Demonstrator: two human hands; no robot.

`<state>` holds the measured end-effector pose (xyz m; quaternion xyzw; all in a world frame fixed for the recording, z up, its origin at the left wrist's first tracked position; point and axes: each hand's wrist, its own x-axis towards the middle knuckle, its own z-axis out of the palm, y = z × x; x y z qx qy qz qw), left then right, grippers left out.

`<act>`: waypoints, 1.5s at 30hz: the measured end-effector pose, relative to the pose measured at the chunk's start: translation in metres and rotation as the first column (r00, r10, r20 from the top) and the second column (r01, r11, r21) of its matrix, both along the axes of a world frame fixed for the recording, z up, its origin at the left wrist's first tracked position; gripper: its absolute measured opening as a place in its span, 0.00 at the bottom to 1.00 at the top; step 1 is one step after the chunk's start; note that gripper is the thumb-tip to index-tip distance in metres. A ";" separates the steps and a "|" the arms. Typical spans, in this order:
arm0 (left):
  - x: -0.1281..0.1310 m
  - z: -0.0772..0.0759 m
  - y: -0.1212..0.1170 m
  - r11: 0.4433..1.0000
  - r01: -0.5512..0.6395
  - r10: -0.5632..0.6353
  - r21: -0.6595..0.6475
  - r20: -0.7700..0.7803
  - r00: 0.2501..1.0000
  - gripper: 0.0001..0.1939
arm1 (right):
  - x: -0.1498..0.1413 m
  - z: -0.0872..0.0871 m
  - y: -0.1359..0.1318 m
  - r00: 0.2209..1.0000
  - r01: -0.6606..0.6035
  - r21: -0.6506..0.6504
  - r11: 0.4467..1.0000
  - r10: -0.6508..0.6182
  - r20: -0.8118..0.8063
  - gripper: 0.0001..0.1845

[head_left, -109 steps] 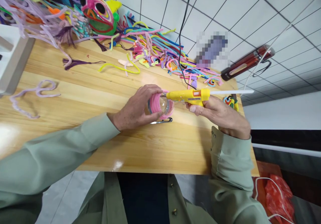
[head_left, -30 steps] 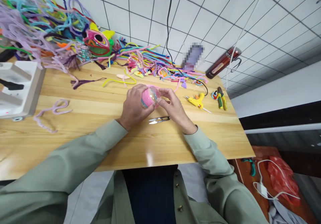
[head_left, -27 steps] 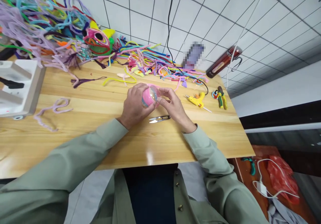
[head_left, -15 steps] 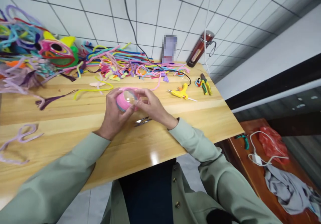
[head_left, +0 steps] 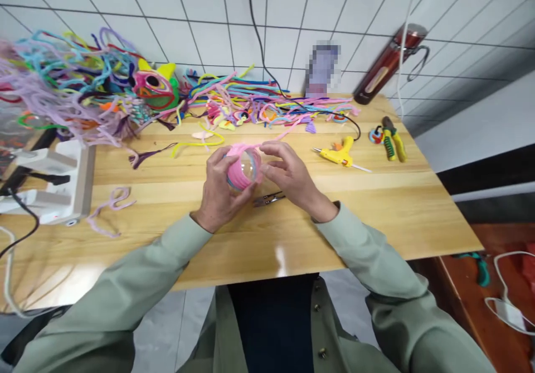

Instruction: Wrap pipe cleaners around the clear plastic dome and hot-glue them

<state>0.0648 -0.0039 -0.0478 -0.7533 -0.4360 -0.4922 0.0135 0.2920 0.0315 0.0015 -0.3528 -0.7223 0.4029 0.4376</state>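
My left hand (head_left: 219, 192) is closed round the side of a round clear plastic piece (head_left: 247, 166) wrapped in bands of pink pipe cleaner (head_left: 238, 173). At the right of its rim, my right hand (head_left: 292, 178) has curled fingers and thumb on the pink pipe cleaner. A loose pink length trails from the top of the piece toward the back right. The exact contact of the right fingertips is small and partly hidden. Just below the hands, small thread snips (head_left: 268, 199) lie on the wooden table (head_left: 251, 250).
Pipe cleaners (head_left: 242, 94) heap along the wall, with a colourful mask-like figure (head_left: 155, 86). To the right lie a yellow glue gun (head_left: 343, 153) and pliers (head_left: 393, 139); behind stand a blurred phone-shaped object (head_left: 321, 72) and a brown flask (head_left: 388, 63). A power strip (head_left: 69, 183) sits left.
The view has swung left, bringing the power strip into sight. The wrapped piece has turned in my hands, showing more pink bands on its side. My right fingers have shifted to its rim.
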 end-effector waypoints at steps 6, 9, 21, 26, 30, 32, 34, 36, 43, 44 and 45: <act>0.003 0.021 -0.018 0.990 0.029 -0.037 0.135 0.053 0.998 0.39 | 0.029 0.019 -0.039 0.969 0.074 0.416 0.906 -0.163 0.185 0.21; 0.007 0.029 -0.026 0.984 0.068 -0.077 0.165 0.048 0.996 0.34 | 0.048 0.017 -0.049 0.944 0.078 0.558 0.826 -0.241 0.225 0.25; 0.008 0.043 -0.030 0.984 0.092 -0.112 0.153 0.125 0.986 0.19 | 0.063 0.008 -0.045 0.913 -0.058 0.470 0.881 -0.143 0.381 0.32; 0.002 0.033 -0.026 0.999 0.043 -0.043 0.001 0.120 0.992 0.36 | 0.058 0.003 -0.047 0.920 -0.063 0.476 0.877 -0.134 0.369 0.30; -0.002 0.030 -0.027 0.999 -0.036 0.037 -0.011 0.052 0.998 0.39 | 0.053 -0.003 -0.048 0.927 -0.053 0.476 0.878 -0.133 0.350 0.25; -0.001 0.030 -0.027 0.997 -0.074 0.074 -0.006 0.032 0.997 0.40 | 0.051 -0.005 -0.049 0.930 -0.053 0.481 0.875 -0.133 0.343 0.24; 0.001 0.029 -0.027 0.996 -0.088 0.088 -0.002 0.032 0.996 0.43 | 0.050 -0.006 -0.049 0.932 -0.046 0.488 0.872 -0.138 0.334 0.24; 0.003 0.030 -0.027 0.996 -0.089 0.089 0.011 0.039 0.995 0.44 | 0.050 -0.005 -0.049 0.935 -0.028 0.496 0.868 -0.152 0.319 0.24; 0.003 0.034 -0.029 0.999 -0.046 0.046 0.016 0.022 0.999 0.41 | 0.054 -0.003 -0.048 0.938 -0.011 0.496 0.868 -0.163 0.306 0.27; 0.002 0.034 -0.029 1.000 -0.025 0.025 -0.001 0.019 1.000 0.42 | 0.054 -0.003 -0.047 0.937 -0.013 0.496 0.868 -0.163 0.310 0.27; 0.002 0.033 -0.029 1.000 -0.007 0.007 -0.018 0.016 1.000 0.43 | 0.054 -0.003 -0.047 0.936 -0.014 0.497 0.868 -0.164 0.313 0.27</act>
